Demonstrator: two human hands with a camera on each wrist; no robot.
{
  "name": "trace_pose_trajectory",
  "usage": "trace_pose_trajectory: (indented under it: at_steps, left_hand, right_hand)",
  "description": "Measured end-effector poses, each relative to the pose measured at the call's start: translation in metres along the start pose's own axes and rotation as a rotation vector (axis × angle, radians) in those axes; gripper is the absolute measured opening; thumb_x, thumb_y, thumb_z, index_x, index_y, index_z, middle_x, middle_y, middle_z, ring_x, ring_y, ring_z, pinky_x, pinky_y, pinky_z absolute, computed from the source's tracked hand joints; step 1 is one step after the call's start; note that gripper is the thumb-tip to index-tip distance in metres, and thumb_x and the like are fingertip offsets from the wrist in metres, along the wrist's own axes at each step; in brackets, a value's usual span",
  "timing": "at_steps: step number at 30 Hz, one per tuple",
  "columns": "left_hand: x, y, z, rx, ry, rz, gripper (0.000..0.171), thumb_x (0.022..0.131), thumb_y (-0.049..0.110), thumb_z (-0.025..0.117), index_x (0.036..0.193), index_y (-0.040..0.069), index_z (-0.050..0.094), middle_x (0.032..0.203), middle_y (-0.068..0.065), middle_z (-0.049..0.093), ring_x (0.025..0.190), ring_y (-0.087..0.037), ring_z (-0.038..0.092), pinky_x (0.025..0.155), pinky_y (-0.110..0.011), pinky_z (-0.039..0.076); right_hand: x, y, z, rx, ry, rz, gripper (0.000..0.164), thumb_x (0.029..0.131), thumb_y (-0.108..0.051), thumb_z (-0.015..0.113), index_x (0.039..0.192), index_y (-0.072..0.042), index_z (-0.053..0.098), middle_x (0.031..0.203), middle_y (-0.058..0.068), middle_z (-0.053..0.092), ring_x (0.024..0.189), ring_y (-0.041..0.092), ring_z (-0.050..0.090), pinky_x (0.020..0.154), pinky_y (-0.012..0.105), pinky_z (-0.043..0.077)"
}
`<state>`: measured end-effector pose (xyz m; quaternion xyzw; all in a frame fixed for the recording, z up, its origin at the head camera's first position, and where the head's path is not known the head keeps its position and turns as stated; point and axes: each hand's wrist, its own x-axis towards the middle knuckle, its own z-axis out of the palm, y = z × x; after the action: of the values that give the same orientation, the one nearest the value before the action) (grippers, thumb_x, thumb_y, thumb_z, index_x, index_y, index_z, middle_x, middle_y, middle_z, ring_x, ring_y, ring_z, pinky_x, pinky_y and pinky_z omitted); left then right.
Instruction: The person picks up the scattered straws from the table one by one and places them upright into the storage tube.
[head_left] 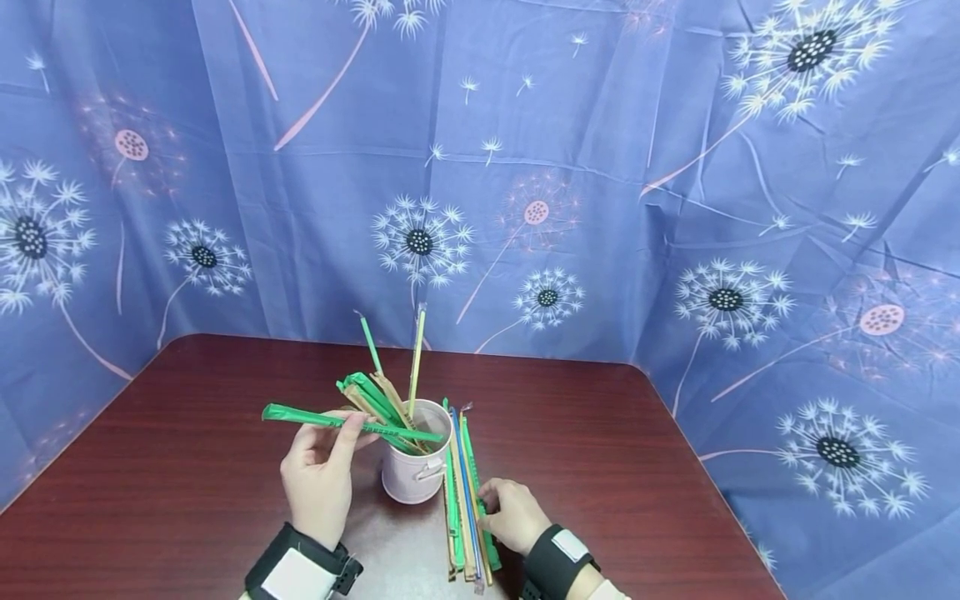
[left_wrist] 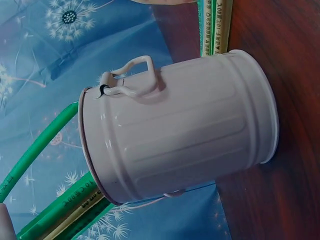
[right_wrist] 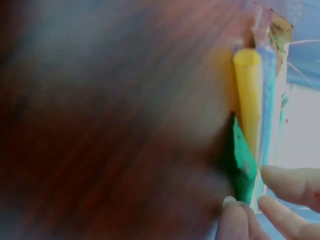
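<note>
My left hand (head_left: pixel 322 487) pinches a green paper-wrapped straw (head_left: pixel 300 416) between thumb and fingers. The straw lies nearly level, its right end over the mouth of a small pale pink metal bucket (head_left: pixel 410 477). Several wrapped straws lean in the bucket, green and brown ones plus a taller yellow straw (head_left: pixel 417 354). Right of the bucket, my right hand (head_left: pixel 517 517) pinches the outermost green wrapped straw (head_left: pixel 492 552) of a row on the table. In the right wrist view, fingertips sit on both sides of that green straw (right_wrist: pixel 243 160), beside a yellow straw (right_wrist: pixel 248 95).
The row on the dark red wooden table (head_left: pixel 637 467) also holds a blue straw (head_left: pixel 467 483) and brown-wrapped ones, lying lengthwise close to the bucket. A wire handle (left_wrist: pixel 135 77) sticks out from the bucket's side. Behind the table hangs a blue dandelion-patterned cloth (head_left: pixel 337 250).
</note>
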<state>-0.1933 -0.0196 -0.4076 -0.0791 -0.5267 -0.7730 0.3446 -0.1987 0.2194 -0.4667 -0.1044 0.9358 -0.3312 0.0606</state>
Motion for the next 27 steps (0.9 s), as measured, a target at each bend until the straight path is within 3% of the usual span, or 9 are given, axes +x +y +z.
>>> trace_pose_trajectory:
  at_steps: [7, 13, 15, 22, 27]
  left_hand:
    - [-0.001, -0.007, 0.000, 0.230, -0.043, 0.015, 0.009, 0.088, -0.002, 0.071, 0.094, -0.008, 0.069, 0.081, 0.012, 0.073, 0.068, -0.005, 0.072, 0.065, -0.020, 0.060]
    - [-0.005, -0.018, 0.001, 0.404, -0.098, 0.061, 0.005, 0.084, 0.005, 0.078, 0.087, 0.006, 0.075, 0.077, -0.001, 0.076, 0.069, 0.001, 0.070, 0.064, -0.013, 0.056]
    - [-0.006, -0.023, 0.000, 0.458, -0.128, 0.098, 0.006, 0.083, 0.008, 0.080, 0.085, 0.011, 0.075, 0.077, -0.002, 0.076, 0.068, 0.005, 0.068, 0.063, -0.010, 0.054]
    - [-0.009, -0.042, -0.002, 0.649, -0.219, 0.380, 0.021, 0.070, 0.007, 0.087, 0.070, 0.015, 0.068, 0.069, 0.004, 0.068, 0.061, -0.001, 0.061, 0.054, -0.013, 0.047]
    - [-0.010, -0.049, -0.003, 0.747, -0.239, 0.358, 0.026, 0.070, 0.014, 0.088, 0.064, 0.017, 0.063, 0.065, 0.004, 0.063, 0.063, -0.005, 0.058, 0.053, -0.013, 0.042]
  right_hand:
    - [-0.001, 0.001, 0.001, 0.096, -0.025, 0.061, 0.029, 0.081, -0.001, 0.073, 0.107, 0.005, 0.063, 0.086, 0.011, 0.063, 0.071, 0.018, 0.061, 0.048, 0.024, 0.054]
    - [-0.002, 0.001, 0.001, 0.124, -0.024, 0.056, 0.031, 0.079, -0.001, 0.074, 0.107, 0.006, 0.063, 0.086, 0.012, 0.061, 0.072, 0.019, 0.061, 0.047, 0.025, 0.055]
    - [-0.002, 0.001, 0.002, 0.109, -0.021, 0.045, 0.031, 0.079, -0.001, 0.075, 0.106, 0.007, 0.063, 0.084, 0.011, 0.060, 0.071, 0.018, 0.060, 0.048, 0.024, 0.054]
    - [-0.002, -0.003, 0.003, 0.086, -0.062, 0.084, 0.037, 0.078, 0.000, 0.073, 0.111, 0.011, 0.060, 0.080, 0.010, 0.057, 0.054, 0.013, 0.057, 0.041, 0.023, 0.052]
    - [-0.003, -0.007, 0.004, 0.054, -0.050, 0.131, 0.041, 0.078, 0.000, 0.075, 0.114, 0.009, 0.060, 0.078, 0.010, 0.057, 0.047, 0.013, 0.056, 0.039, 0.025, 0.051]
